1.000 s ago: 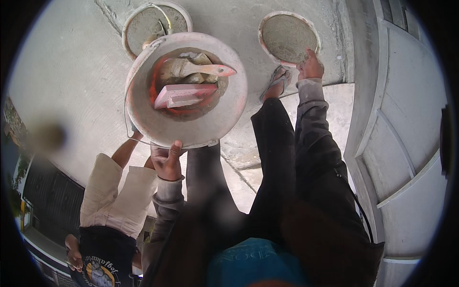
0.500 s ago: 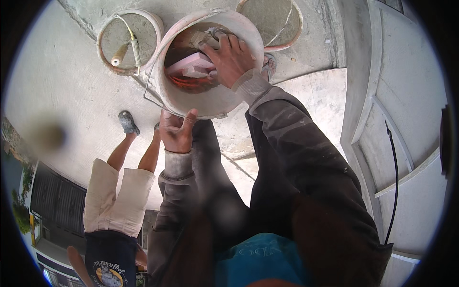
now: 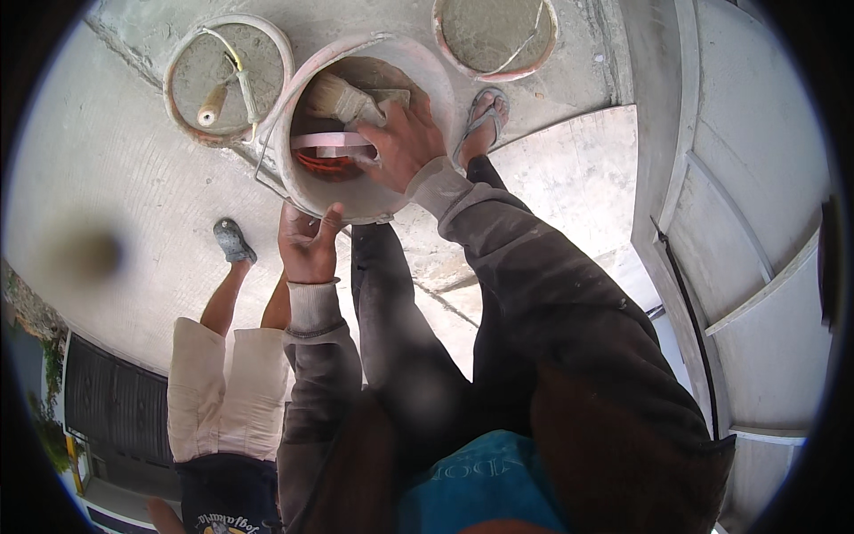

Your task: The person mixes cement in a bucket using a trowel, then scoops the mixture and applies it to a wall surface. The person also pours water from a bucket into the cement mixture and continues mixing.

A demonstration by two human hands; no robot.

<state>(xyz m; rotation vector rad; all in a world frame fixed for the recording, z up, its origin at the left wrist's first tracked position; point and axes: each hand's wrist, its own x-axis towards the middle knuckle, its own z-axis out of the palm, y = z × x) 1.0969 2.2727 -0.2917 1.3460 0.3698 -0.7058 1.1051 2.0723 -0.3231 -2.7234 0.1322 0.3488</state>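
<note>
concrete floor [image 3: 124, 178], 2 buckets [image 3: 227, 76] on it

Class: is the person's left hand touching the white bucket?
Touching. The head view shows the left hand gripping the white bucket at its near rim, thumb over the edge.

Bucket [image 3: 378, 200]: matt plastic, smeared with dried cement
Brush [image 3: 342, 100]: pale bristles, wooden handle
Floor [image 3: 116, 178]: rough grey concrete
Sleeves [image 3: 534, 267]: dusty dark cloth
</note>
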